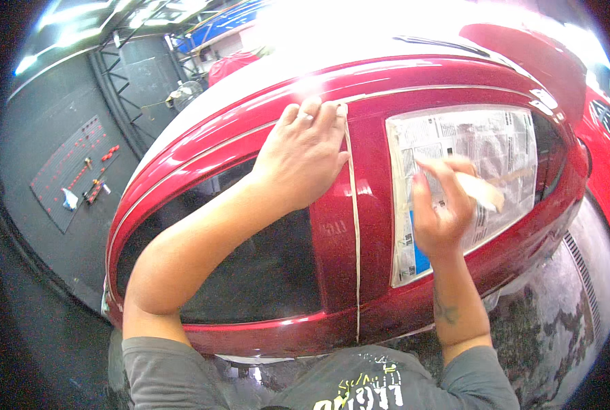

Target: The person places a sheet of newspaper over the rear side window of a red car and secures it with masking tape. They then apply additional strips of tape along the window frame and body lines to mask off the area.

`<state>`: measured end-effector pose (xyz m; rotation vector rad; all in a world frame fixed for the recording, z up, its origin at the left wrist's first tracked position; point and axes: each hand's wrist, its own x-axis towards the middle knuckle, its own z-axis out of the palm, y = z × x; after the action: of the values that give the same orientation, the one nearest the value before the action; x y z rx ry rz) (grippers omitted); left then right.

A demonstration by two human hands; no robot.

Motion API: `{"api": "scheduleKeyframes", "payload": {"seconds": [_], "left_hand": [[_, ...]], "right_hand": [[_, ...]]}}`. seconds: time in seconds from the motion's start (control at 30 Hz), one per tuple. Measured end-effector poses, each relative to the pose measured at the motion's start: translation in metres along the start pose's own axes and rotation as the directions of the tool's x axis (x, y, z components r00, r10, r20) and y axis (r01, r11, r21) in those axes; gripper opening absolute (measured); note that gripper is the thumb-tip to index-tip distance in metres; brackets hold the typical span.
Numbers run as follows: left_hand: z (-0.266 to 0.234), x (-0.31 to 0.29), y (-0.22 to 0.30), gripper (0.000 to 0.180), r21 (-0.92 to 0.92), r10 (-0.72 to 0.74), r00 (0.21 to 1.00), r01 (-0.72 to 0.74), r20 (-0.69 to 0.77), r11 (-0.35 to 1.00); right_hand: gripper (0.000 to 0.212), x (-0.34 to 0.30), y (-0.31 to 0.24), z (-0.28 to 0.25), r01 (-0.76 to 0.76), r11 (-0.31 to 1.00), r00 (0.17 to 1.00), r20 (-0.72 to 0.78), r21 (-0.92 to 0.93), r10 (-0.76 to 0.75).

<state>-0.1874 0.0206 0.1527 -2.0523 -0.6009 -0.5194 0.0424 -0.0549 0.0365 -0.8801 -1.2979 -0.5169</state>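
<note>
In front of me is a red car body (380,260) with its side windows facing me. My left hand (305,150) lies flat on the red frame above the dark window (250,266), its fingers stretched out. Its fingertips touch the top end of a pale tape strip (354,239), which runs down the door gap. My right hand (448,205) is raised in front of the papered window, its fingers curled around what looks like a roll of masking tape (481,191), slightly blurred. Newspaper (493,137) covers that window, with pale tape along its edges.
Another pale tape line (428,88) follows the roof edge. A raised red panel (523,58) and another red car (605,164) stand at the right. On the dark wall at left hangs a tool board (72,174). A floor grate (581,273) lies at the right.
</note>
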Motion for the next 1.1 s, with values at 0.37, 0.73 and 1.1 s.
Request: {"api": "scheduleKeyframes", "payload": {"seconds": [0.37,0.73,1.1], "left_hand": [[0.005,-0.001,0.035,0.06,-0.124,-0.384,0.922,0.377,-0.038,0.918],[0.015,0.025,0.087,0.074,0.206,-0.415,0.909,0.4,0.032,0.893],[-0.005,0.048,0.026,0.021,-0.323,-0.755,0.656,0.72,0.027,0.614]], "right_hand": [[0.017,-0.082,0.049,-0.092,-0.355,0.929,0.932,0.123,0.106,0.342],[0.019,-0.088,0.092,-0.112,-0.446,0.864,0.882,0.275,0.233,0.382],[0.021,-0.084,0.103,-0.129,-0.479,0.764,0.873,0.331,0.432,0.359]]}}
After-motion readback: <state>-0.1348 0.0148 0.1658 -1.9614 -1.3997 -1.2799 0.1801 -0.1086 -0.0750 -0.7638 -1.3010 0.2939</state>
